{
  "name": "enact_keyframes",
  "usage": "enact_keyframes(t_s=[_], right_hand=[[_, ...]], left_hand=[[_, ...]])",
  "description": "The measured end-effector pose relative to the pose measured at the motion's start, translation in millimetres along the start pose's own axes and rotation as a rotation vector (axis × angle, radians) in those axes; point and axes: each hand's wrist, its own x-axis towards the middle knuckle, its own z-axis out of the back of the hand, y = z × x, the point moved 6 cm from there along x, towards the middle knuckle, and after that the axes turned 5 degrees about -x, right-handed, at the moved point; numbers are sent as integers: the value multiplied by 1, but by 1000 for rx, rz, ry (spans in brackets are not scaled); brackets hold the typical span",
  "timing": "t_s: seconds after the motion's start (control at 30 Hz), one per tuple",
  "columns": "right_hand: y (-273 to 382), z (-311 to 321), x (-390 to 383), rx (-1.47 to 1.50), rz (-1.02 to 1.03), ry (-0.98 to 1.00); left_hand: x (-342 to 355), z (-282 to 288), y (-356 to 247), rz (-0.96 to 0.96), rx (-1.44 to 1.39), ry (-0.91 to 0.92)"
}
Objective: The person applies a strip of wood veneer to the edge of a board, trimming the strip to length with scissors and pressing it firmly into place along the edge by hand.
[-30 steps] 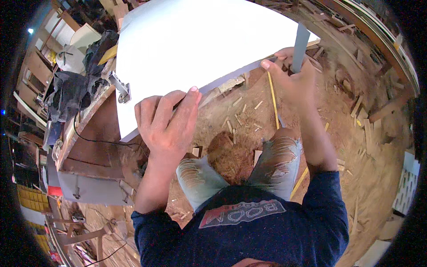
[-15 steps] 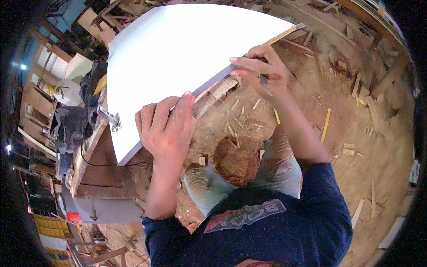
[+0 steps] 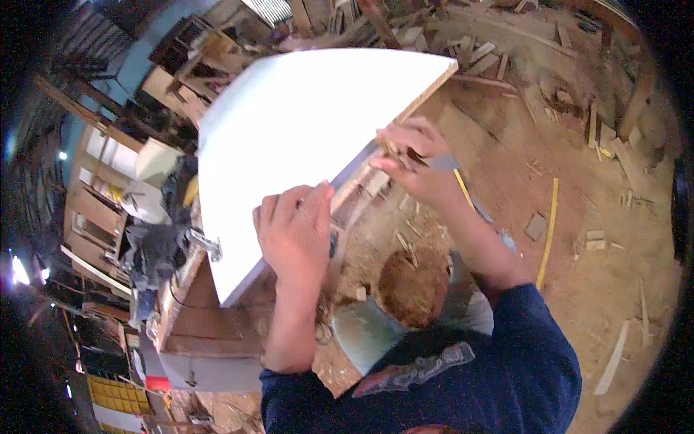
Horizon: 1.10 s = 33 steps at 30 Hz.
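Since the white panel [image 3: 311, 123] seems to rest on the wooden bench [image 3: 177, 304] with its near edge exposed, we can reach that edge. Our left hand [image 3: 293, 231] has fingers bent close together over it, apparently for steadiness. Our right hand [image 3: 425, 184] sits where the grey edge strip [image 3: 353, 170] meets bare wood, fingers narrow; whether pinching, we cannot tell. The shirt [image 3: 506, 354] print is too blurred to read.
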Motion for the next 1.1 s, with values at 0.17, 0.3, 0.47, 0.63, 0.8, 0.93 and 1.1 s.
enact_keyframes(t_s=[0.17,0.3,0.47,0.63,0.8,0.93,1.1], right_hand=[[-11,-9,-18,207,-346,-72],[-12,-33,-35,477,-864,55],[-31,-53,-45,660,-767,-1],[-24,-50,-38,754,-800,35],[-19,-44,-31,605,-748,55],[-14,-38,-26,567,-723,33],[-11,-45,-31,560,-847,43]], left_hand=[[14,-4,-11,-4,-69,-25],[27,-15,-25,-32,-89,-7],[39,-28,-37,-36,-134,10],[40,-31,-39,-54,-86,10],[39,-34,-39,-46,-86,6],[41,-36,-41,-118,-66,-22],[38,-36,-33,-112,-58,11]])
